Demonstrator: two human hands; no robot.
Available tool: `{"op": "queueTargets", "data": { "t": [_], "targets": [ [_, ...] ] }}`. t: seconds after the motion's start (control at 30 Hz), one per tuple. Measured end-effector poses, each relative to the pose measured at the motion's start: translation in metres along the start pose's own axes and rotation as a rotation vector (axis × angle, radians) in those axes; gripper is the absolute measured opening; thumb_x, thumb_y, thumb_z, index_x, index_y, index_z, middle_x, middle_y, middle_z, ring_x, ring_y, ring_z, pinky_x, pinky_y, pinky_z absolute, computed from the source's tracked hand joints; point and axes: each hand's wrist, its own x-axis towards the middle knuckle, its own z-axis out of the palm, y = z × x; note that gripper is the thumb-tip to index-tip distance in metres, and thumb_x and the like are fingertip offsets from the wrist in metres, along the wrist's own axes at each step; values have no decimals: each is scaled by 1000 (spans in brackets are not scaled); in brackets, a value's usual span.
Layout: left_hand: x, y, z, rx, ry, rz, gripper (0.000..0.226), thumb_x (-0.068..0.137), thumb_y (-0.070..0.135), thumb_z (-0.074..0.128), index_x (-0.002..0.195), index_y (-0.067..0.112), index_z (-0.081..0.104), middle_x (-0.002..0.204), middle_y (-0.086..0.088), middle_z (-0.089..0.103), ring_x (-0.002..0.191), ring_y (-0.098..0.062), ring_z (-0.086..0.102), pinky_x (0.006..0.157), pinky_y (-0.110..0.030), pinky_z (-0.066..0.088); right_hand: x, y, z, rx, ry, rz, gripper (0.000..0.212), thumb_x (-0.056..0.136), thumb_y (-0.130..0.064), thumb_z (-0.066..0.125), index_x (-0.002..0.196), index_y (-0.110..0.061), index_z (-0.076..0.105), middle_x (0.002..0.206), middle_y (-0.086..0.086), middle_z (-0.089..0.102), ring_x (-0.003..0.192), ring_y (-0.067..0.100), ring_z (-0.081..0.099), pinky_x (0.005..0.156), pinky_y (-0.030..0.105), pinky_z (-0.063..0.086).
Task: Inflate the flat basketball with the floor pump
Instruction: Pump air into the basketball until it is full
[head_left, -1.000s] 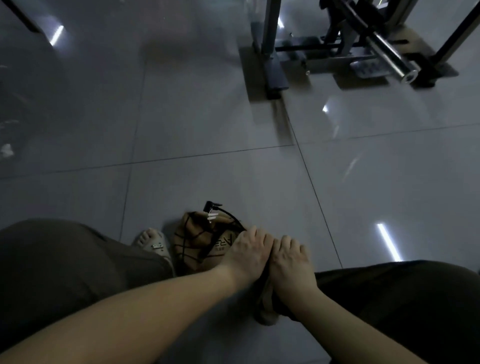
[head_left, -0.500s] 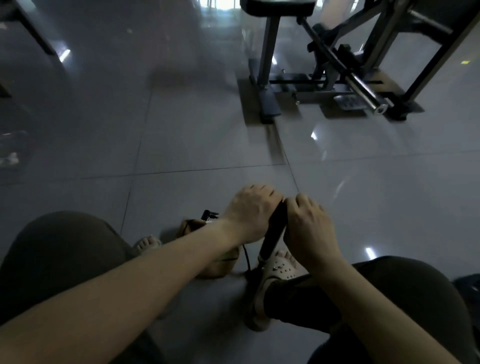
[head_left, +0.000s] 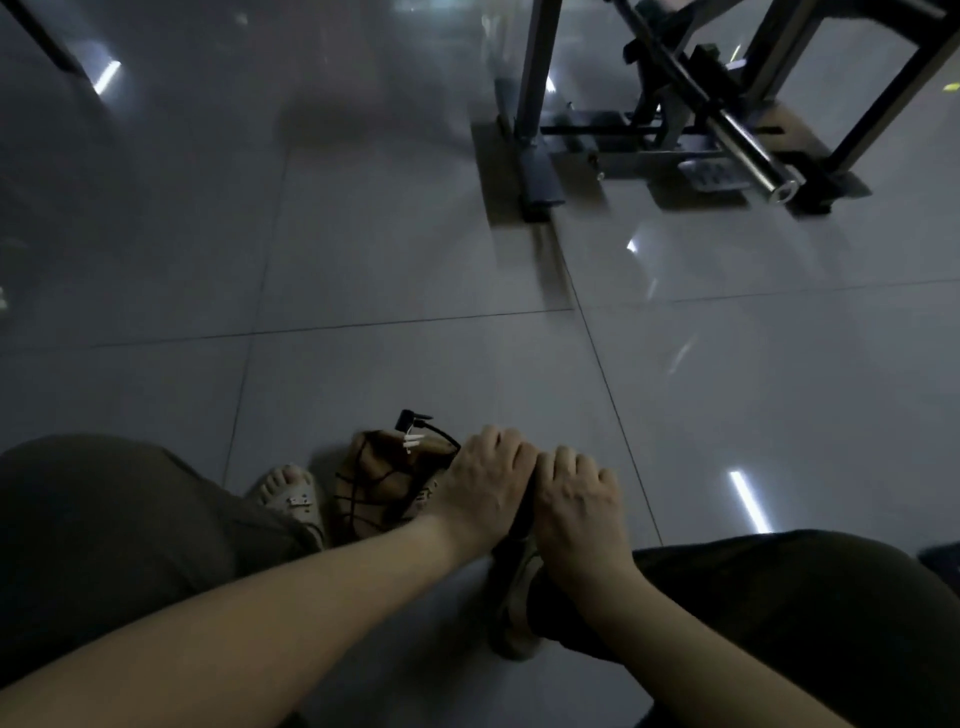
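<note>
**Pumping under way:** left hand (head_left: 485, 486) and right hand (head_left: 576, 499) clamp side by side on the pump handle (head_left: 523, 512), low by the feet.
The basketball (head_left: 379, 483), a crumpled brown skin with black seams, lies on the glossy tiled floor (head_left: 415, 270) just beside the left hand, a thin black hose (head_left: 442, 436) looping onto it. The next move probably needs a straight, steady lift.

Bare floor (head_left: 415, 270) lies open ahead and right of the right hand (head_left: 576, 499), the gym frame (head_left: 727, 130) well apart beyond it. Just left of the left hand (head_left: 483, 483), the ball (head_left: 376, 486) and hose (head_left: 441, 437) block the way, a foot (head_left: 288, 493) beside them. Knees (head_left: 104, 519) close both sides; the two hands touch on the handle (head_left: 525, 514).
</note>
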Motion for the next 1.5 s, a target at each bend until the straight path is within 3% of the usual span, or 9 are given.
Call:
{"op": "queueTargets", "data": {
  "t": [0.27, 0.4, 0.57, 0.67, 0.77, 1.0, 1.3, 1.43, 1.5],
  "targets": [
    [-18, 11, 31, 6, -218, -51, 14, 83, 16, 36, 93, 17, 45, 88, -7, 52, 76, -22, 45, 63, -32, 38, -1, 8, 27, 55, -354, -53, 28, 88, -22, 50, 114, -17, 45, 108, 6, 47, 95, 26, 49, 83, 38, 44],
    [-11, 15, 5, 23, -386, -59, 26, 89, 18, 36, 112, 13, 48, 109, -11, 52, 97, -28, 48, 85, -40, 42, -1, 9, 11, 78, -432, -81, 38, 92, -27, 53, 126, -15, 42, 120, 6, 48, 108, 24, 48, 92, 33, 42],
    [19, 7, -64, -66, -149, -52, 42, 81, 25, 18, 106, 13, 50, 102, -9, 57, 91, -28, 52, 78, -37, 38, 3, 14, -49, 121, -41, -42, 21, 84, -19, 63, 103, -18, 54, 98, 1, 55, 86, 20, 54, 75, 30, 47],
    [39, 1, -110, -77, 135, 22, 27, 83, 26, 28, 92, 14, 50, 84, -5, 53, 74, -23, 47, 68, -33, 32, 10, 21, -93, 163, 305, -14, 12, 84, -19, 63, 92, -15, 56, 86, 2, 53, 70, 17, 48, 57, 32, 47],
    [44, -2, -127, -58, 198, 55, 13, 83, 23, 40, 88, 15, 49, 81, -3, 52, 73, -20, 44, 68, -30, 27, 10, 16, -109, 119, 407, 9, 12, 88, -25, 61, 91, -15, 56, 83, 2, 53, 69, 15, 43, 57, 31, 44],
    [6, 9, -33, -65, 20, -49, 15, 84, 17, 39, 89, 15, 53, 88, -8, 54, 80, -26, 48, 64, -38, 39, -5, -1, -28, 56, 159, 82, 12, 79, -7, 59, 78, -14, 50, 72, 8, 49, 57, 25, 44, 49, 36, 39],
    [-4, 0, 31, -1, -90, -67, 14, 85, 17, 37, 89, 20, 51, 85, -4, 52, 75, -20, 46, 62, -32, 41, 14, -5, 40, 81, -156, 69, 8, 78, -15, 63, 79, -16, 56, 72, 8, 49, 58, 25, 47, 51, 36, 35],
    [-1, 2, 32, 1, -190, -75, 15, 83, 18, 38, 90, 20, 51, 87, -5, 54, 77, -21, 48, 61, -32, 41, 15, 2, 38, 82, -264, 40, 9, 94, -17, 46, 101, -16, 51, 95, 8, 51, 83, 26, 53, 71, 38, 46],
    [2, 7, 23, -18, -306, -87, 19, 90, 17, 39, 102, 18, 54, 101, -7, 55, 91, -25, 51, 74, -34, 42, 12, 5, 27, 111, -294, 17, 14, 96, -17, 43, 109, -16, 49, 105, 7, 52, 95, 26, 55, 81, 35, 47]
  ]
}}
